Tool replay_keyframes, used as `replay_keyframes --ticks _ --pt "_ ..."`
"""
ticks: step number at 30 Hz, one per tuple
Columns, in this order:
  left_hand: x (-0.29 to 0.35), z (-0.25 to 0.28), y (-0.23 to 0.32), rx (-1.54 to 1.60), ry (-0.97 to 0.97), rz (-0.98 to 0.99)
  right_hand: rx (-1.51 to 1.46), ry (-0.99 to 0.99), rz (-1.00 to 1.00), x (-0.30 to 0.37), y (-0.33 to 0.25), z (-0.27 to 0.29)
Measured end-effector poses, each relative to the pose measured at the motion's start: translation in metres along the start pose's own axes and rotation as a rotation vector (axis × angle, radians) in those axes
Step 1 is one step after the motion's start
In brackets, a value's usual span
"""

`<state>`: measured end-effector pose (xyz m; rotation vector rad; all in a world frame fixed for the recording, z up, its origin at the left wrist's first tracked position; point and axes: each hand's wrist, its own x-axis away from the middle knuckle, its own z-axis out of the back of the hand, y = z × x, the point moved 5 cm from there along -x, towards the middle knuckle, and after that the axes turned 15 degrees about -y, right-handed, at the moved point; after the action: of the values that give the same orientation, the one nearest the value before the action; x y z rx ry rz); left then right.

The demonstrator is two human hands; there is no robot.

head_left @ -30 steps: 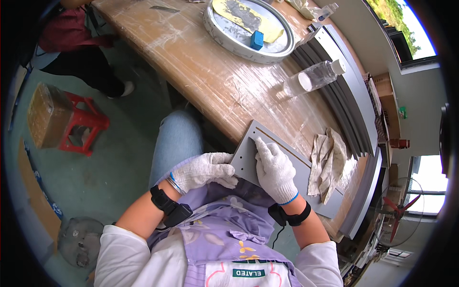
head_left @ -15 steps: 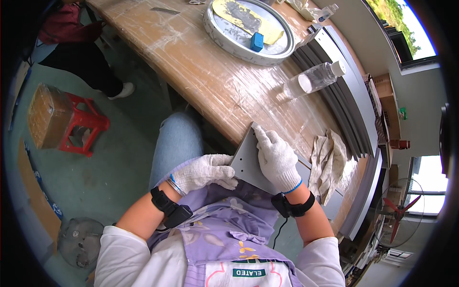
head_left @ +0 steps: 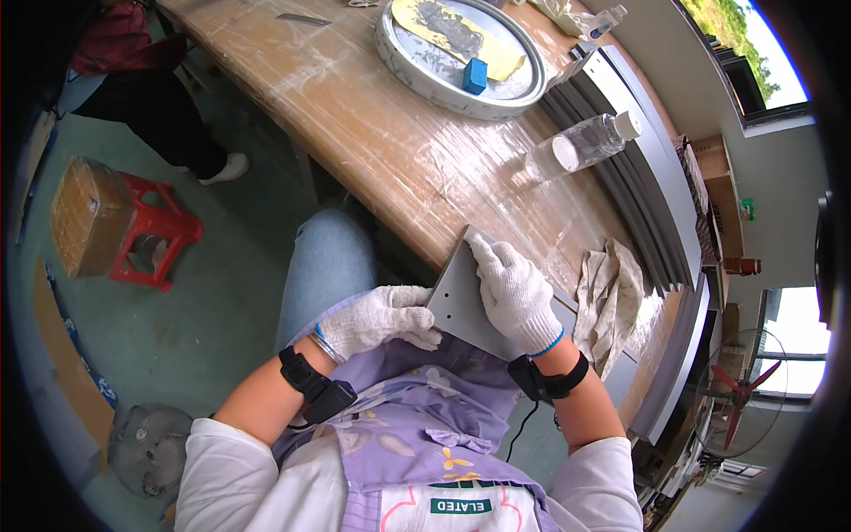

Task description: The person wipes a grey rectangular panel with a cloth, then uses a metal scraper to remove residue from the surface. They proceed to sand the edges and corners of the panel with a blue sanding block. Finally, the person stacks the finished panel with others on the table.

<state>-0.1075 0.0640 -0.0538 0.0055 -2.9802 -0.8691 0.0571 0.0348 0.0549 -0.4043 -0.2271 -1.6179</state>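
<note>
A flat grey panel [head_left: 454,293] with small dark holes near its end rests at the table's near edge, its corner pointing away from me. My left hand [head_left: 383,321], in a white knit glove, grips the panel's left edge, thumb and fingers closing on it. Over the panel's upper face lies my gloved right hand [head_left: 516,297], its forefinger stretched toward the far corner. The palm hides the middle of the panel, and the other fingertips are partly out of sight.
On the film-covered table [head_left: 355,115] are a round tub lid [head_left: 381,44] with a yellow sheet and blue block [head_left: 475,77], a clear bottle [head_left: 589,144], stacked grey panels [head_left: 612,168] and a crumpled cloth [head_left: 610,297]. A red stool [head_left: 160,230] and a person's leg [head_left: 168,124] are at left.
My right hand and wrist have shifted very slightly to the right over the panel. My left hand keeps its hold in the same place.
</note>
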Motion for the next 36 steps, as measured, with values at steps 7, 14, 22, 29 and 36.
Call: replay_keyframes --ticks 7,14,22,29,36 --pt "-0.003 0.001 -0.002 0.034 -0.063 -0.043 -0.143 0.116 -0.054 0.0 0.007 -0.002" --pt "0.0 0.004 -0.002 0.224 -0.137 -0.119 -0.107 -0.065 0.382 0.032 -0.033 -0.011" --pt "-0.001 0.004 0.0 0.238 -0.108 -0.088 -0.002 -0.067 0.452 0.039 -0.048 -0.022" --pt "-0.005 0.007 -0.002 0.273 -0.098 -0.08 0.004 0.018 0.275 0.047 -0.046 -0.024" --pt "-0.003 0.008 -0.003 0.254 -0.016 -0.098 -0.31 0.411 -0.233 0.107 0.019 -0.035"
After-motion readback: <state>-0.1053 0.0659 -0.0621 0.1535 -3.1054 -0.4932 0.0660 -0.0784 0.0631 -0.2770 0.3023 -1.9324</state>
